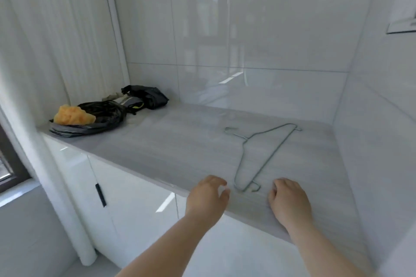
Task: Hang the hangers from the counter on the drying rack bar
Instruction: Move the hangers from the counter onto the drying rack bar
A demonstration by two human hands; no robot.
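left hand (208,195) and right hand (289,198) are loosely curled, holding nothing; the wire hanger (270,157) lies on the counter (180,141) between and beyond them. far left, an orange lump (73,116) sits on a black bag (105,111).

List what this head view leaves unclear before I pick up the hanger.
- Drying rack bar: outside the frame in the head view.
- Wire hanger: thin and blurred; one or several stacked, cannot tell.
- Dark pile under the orange lump: blurred, contents unclear.
- Left hand, right hand: backs hide fingertips; contact with counter unclear.
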